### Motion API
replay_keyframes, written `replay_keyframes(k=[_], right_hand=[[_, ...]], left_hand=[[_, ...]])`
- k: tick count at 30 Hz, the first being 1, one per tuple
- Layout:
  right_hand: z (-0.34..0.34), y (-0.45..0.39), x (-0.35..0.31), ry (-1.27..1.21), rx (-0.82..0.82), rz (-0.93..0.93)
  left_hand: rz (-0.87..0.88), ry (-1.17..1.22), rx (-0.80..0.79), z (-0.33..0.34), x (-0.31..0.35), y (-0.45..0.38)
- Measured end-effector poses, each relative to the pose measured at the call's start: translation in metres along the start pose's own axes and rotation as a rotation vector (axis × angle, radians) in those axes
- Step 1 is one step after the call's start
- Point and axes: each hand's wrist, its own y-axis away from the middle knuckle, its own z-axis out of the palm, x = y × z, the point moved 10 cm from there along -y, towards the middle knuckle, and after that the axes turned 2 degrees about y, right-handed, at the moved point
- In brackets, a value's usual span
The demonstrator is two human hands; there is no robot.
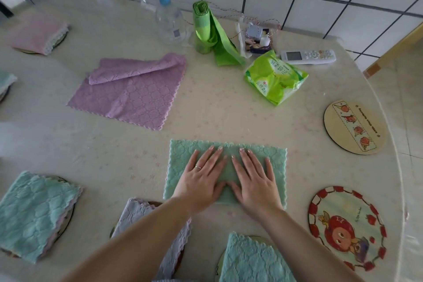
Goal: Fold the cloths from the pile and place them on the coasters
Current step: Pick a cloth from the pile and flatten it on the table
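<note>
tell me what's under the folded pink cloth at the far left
A dark round coaster edge peeks out beneath the pink cloth. The cloth hides the rest of the coaster, so any picture on it cannot be seen.

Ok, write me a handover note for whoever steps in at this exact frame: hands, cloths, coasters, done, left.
Left hand and right hand: both flat, pressing the green cloth, folded to a rectangle on the table.
Purple cloth: unfolded, one corner flipped over.
Done: folded cloths sit on several coasters at the left and near edges.
Left: finish the green cloth, fold the purple one. The beige coaster and red coaster are bare.
</note>
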Motion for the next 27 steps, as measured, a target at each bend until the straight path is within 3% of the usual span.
replay_keyframes(k=[8, 13, 17, 19, 23, 27], right_hand=[[0.002, 0.02, 0.048, 0.079, -0.04, 0.045], [-0.008, 0.019, 0.056, 0.122, -0.041, -0.019], [-0.049, -0.014, 0.05, -0.135, 0.109, -0.021], [-0.066, -0.035, 0.038, -0.273, 0.178, -0.025], [-0.061, -0.071, 0.005, -0.304, 0.024, -0.04], [-0.048, -0.087, -0.005, -0.28, -0.097, -0.017]], left_hand=[[-0.054, -0.116, -0.108, 0.0, -0.056, 0.021], [-0.018, -0.145, -0.152, -0.009, -0.066, 0.026], [0.2, 0.032, 0.026, -0.05, -0.02, 0.021], [0.298, 0.157, 0.018, -0.057, 0.01, 0.026], [0.21, 0.202, -0.194, -0.025, 0.032, 0.033], [0.089, 0.239, -0.16, -0.019, 0.028, 0.033]])
